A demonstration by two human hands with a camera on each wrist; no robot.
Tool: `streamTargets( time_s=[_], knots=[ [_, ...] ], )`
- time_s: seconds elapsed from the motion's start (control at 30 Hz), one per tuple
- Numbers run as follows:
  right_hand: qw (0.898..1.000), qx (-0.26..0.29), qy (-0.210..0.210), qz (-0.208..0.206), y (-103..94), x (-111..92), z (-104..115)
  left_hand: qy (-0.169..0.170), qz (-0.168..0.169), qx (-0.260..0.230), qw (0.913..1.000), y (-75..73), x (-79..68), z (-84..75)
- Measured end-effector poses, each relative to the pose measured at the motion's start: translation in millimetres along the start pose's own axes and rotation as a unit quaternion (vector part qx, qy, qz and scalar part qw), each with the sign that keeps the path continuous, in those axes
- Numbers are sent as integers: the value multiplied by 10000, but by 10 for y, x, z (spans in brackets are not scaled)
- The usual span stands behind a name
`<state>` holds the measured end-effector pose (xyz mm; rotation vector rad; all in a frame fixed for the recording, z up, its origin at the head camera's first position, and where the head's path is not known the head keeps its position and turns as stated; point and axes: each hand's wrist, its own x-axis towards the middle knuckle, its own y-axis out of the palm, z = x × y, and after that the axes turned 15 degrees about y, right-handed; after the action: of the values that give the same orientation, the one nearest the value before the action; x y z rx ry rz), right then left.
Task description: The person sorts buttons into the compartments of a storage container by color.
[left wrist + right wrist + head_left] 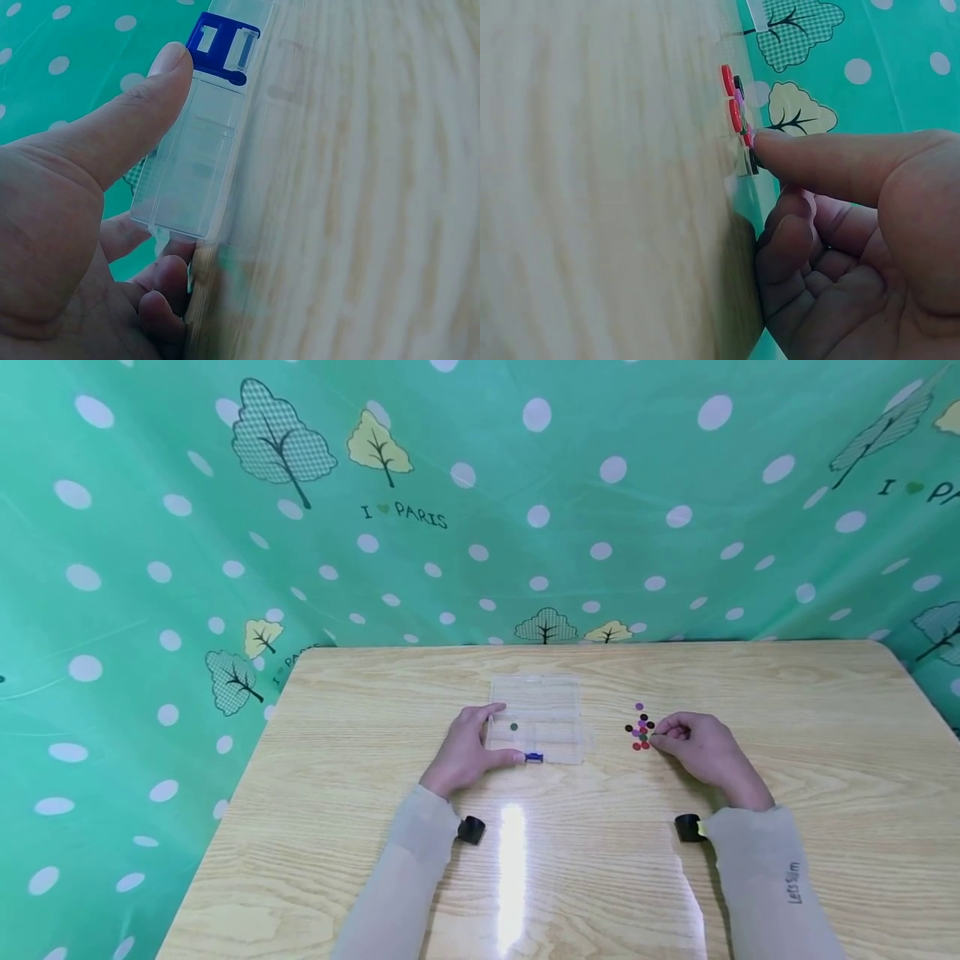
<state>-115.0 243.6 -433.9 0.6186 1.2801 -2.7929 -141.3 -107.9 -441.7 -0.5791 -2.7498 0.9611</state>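
In the head view, a clear plastic box [557, 735] sits on a wood-grained table [592, 877], its blue latch [533, 758] on the side nearest the person. A single green disc [513, 727] shows in the box's near-left part. The left hand [467, 747] grips the box at its left end, thumb along the near edge and fingers set well apart from it, reaching toward the far part. To the right of the box, a loose cluster of small discs [642, 731] (red, purple, black and green) lies on the table. The right hand [701, 747] is at the right edge of that cluster, thumb and index finger drawn close together. Behind the box hangs a green cloth [480, 602] with white dots and printed trees.

In the left wrist view, the thumb tip touches the latch, and the other fingers bend in around the end of the box.

In the right wrist view, the thumb tip covers part of the cluster, so I cannot tell whether a disc is pinched there; the remaining fingers are curled.
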Motion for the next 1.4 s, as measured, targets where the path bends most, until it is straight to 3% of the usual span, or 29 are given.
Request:
streamTargets(
  time_s=[0.53, 1.17, 1.4],
  knots=[
    [9992, -44, -101, -380, 12, -44, 44, 46, -11, 48, 10000, 0, -3, -2],
    [9990, 60, -56, -439, -7, -88, 183, 32, -17, 83, 10000, 3, 0, 7],
    [9985, 58, -234, -481, -8, -108, 264, 14, 20, 139, 9999, -3, -2, -4]
  ],
)
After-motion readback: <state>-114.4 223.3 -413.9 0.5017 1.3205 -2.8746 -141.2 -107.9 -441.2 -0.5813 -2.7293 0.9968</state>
